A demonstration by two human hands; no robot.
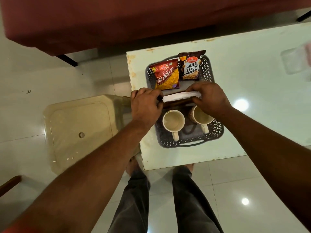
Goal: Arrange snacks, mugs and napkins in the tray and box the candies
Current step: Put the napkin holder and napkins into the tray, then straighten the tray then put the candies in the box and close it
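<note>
1. Left hand (146,105) & right hand (208,98), at frame centre, each grip one end of the white napkins (180,96).
2. Napkins sit over the mid part of the grey tray (212,71).
3. Above: red snack bag (166,74), peanuts bag (191,66).
4. Below: two mugs (173,122), in tray.
5. Tray on pale table (252,98).

Both hands (178,103) grip napkins (180,96) over tray (208,71).

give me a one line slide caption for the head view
Both hands, left and right, hold a napkin stack over a tray holding two snack packets and two mugs.
</note>
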